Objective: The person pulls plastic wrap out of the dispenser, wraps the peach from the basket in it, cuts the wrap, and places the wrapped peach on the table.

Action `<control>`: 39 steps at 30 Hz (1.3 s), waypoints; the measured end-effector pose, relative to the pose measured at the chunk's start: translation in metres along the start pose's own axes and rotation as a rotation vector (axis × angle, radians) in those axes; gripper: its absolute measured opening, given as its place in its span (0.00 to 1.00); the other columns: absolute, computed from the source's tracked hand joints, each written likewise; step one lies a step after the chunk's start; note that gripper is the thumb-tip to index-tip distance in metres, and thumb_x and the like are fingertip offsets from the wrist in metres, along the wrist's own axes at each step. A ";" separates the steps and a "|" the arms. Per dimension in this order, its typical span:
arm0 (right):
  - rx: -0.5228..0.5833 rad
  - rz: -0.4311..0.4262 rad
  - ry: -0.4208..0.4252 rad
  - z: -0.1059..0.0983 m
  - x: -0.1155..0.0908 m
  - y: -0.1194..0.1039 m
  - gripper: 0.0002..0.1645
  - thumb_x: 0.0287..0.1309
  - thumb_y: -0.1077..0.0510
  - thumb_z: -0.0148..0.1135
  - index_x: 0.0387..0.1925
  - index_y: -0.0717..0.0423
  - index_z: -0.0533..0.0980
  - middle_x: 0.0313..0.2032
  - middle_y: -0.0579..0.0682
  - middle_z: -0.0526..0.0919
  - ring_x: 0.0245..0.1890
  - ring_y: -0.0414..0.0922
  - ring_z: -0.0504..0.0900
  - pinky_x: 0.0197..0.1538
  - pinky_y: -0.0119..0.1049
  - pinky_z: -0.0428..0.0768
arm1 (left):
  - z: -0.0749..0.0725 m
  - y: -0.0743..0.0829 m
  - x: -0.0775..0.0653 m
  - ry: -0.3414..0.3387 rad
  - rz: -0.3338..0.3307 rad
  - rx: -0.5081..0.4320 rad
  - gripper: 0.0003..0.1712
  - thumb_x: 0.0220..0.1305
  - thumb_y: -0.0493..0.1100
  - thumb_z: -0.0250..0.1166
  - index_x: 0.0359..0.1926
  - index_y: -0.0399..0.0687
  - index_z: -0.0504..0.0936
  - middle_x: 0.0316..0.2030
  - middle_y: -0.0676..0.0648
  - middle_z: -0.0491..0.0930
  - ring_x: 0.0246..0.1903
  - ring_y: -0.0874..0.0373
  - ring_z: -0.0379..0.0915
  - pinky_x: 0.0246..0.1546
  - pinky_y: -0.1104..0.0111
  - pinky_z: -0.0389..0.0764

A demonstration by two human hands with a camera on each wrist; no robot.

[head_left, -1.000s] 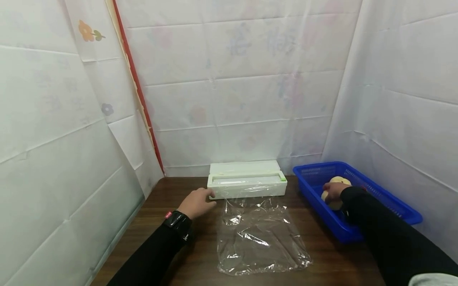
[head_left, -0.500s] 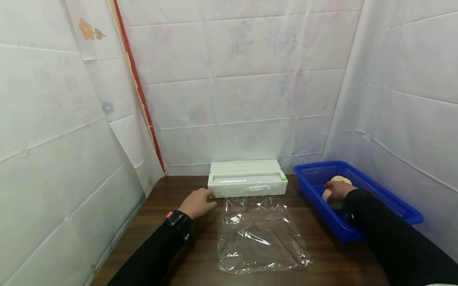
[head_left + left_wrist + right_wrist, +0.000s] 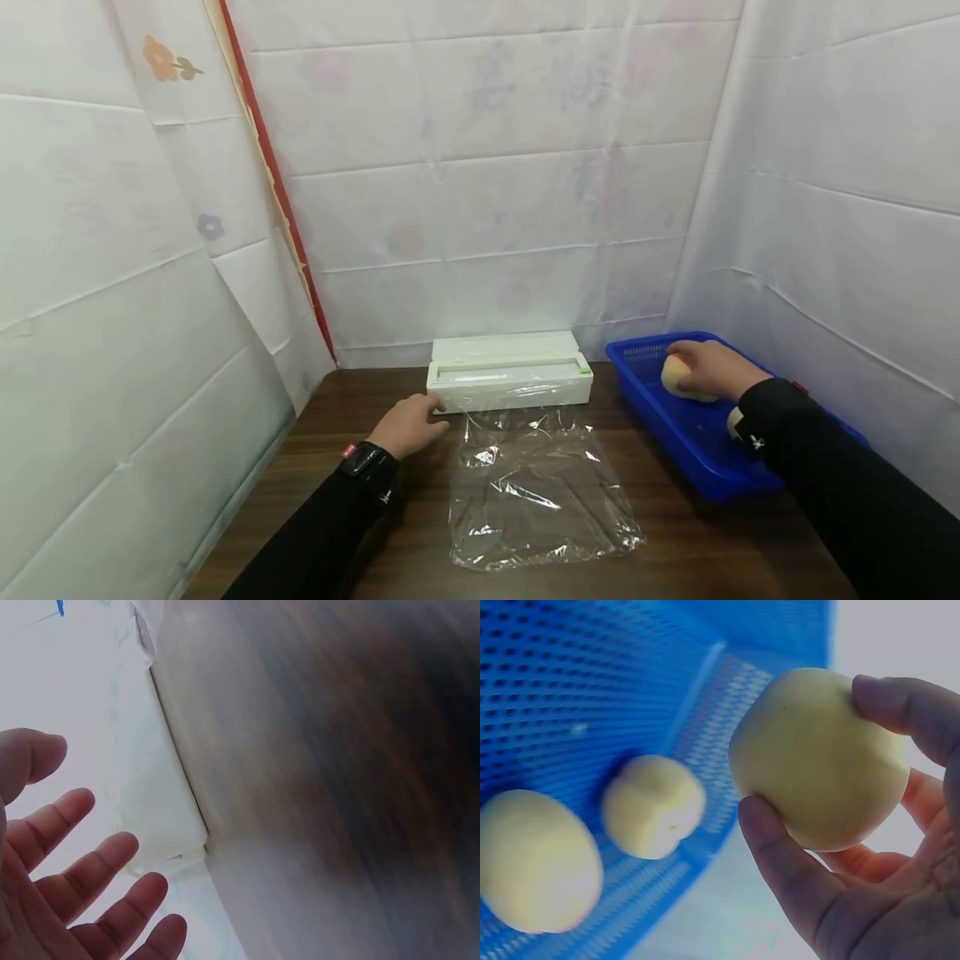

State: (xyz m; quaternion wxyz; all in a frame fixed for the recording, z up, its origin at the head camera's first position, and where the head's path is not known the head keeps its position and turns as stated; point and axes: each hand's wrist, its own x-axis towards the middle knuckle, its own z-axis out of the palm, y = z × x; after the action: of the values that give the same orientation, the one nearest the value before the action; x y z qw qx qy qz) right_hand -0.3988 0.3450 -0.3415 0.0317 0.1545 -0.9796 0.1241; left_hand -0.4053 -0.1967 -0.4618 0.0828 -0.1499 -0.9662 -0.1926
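Right wrist view: the right hand (image 3: 892, 907) grips a pale yellow fruit (image 3: 817, 761), thumb and fingertips curled against its sides; behind it is the blue basket (image 3: 693, 437), with two more such fruits (image 3: 653, 808) lying in it; in the head view the held fruit is within the basket's rim toward its far left corner, and the basket stands toward the far right corner of the wooden table (image 3: 697, 542); the left hand (image 3: 408, 427) has its fingers spread and gently bent, tips just beside the near left corner of the white box (image 3: 480, 393), contact unclear; the box stands by the table's far edge, lid raised, contents too pale to tell; clear film (image 3: 540, 500) runs from its front toward the table's near side.
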 end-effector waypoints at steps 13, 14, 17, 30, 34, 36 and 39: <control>0.154 -0.135 0.038 -0.012 -0.010 -0.084 0.40 0.55 0.61 0.75 0.70 0.63 0.75 0.55 0.63 0.85 0.41 0.50 0.78 0.42 0.41 0.74 | 0.002 -0.004 0.002 -0.015 -0.008 -0.006 0.18 0.68 0.54 0.72 0.53 0.52 0.87 0.54 0.42 0.87 0.54 0.47 0.84 0.55 0.48 0.83; 0.150 -0.155 0.054 -0.011 -0.011 -0.091 0.39 0.55 0.60 0.76 0.69 0.61 0.76 0.55 0.61 0.85 0.42 0.50 0.78 0.43 0.41 0.74 | 0.002 -0.004 0.002 -0.012 -0.007 -0.007 0.18 0.67 0.54 0.72 0.53 0.52 0.87 0.54 0.42 0.87 0.54 0.47 0.84 0.55 0.48 0.82; 0.126 -0.213 0.103 -0.006 -0.015 -0.113 0.36 0.53 0.58 0.77 0.65 0.57 0.80 0.51 0.60 0.84 0.43 0.50 0.77 0.43 0.41 0.74 | 0.002 -0.004 0.002 -0.002 0.002 -0.010 0.18 0.67 0.54 0.72 0.52 0.51 0.87 0.54 0.42 0.87 0.54 0.46 0.84 0.55 0.48 0.82; 0.158 -0.346 0.004 0.051 -0.038 -0.183 0.38 0.54 0.59 0.77 0.68 0.46 0.79 0.57 0.53 0.80 0.50 0.45 0.80 0.50 0.40 0.80 | -0.003 0.003 -0.006 0.015 0.014 0.000 0.17 0.66 0.53 0.71 0.52 0.52 0.86 0.52 0.44 0.87 0.53 0.46 0.84 0.54 0.49 0.83; 0.217 -0.340 -0.055 0.072 -0.044 -0.197 0.39 0.50 0.60 0.78 0.67 0.42 0.80 0.54 0.51 0.80 0.47 0.43 0.80 0.48 0.41 0.82 | -0.003 0.003 -0.007 0.005 0.007 -0.008 0.17 0.67 0.53 0.71 0.52 0.52 0.86 0.53 0.44 0.87 0.55 0.46 0.84 0.56 0.50 0.83; 0.229 -0.347 -0.077 0.082 -0.046 -0.202 0.40 0.47 0.60 0.79 0.65 0.40 0.80 0.53 0.51 0.79 0.46 0.43 0.80 0.47 0.42 0.83 | -0.003 0.004 -0.007 0.002 0.001 -0.012 0.16 0.67 0.53 0.71 0.51 0.53 0.87 0.53 0.45 0.87 0.55 0.47 0.84 0.56 0.50 0.83; 0.233 -0.360 -0.104 0.095 -0.050 -0.208 0.41 0.44 0.60 0.79 0.64 0.38 0.81 0.51 0.51 0.80 0.45 0.44 0.79 0.46 0.42 0.83 | -0.002 0.005 -0.009 -0.004 -0.011 -0.018 0.16 0.68 0.53 0.72 0.51 0.53 0.87 0.53 0.46 0.87 0.55 0.49 0.84 0.57 0.50 0.83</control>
State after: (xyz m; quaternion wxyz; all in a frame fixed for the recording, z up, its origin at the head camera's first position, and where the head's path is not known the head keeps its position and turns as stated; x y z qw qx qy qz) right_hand -0.2890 0.1445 -0.3903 -0.0153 0.3356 -0.9156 0.2209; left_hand -0.3951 -0.1953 -0.4596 0.0787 -0.1458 -0.9654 -0.2012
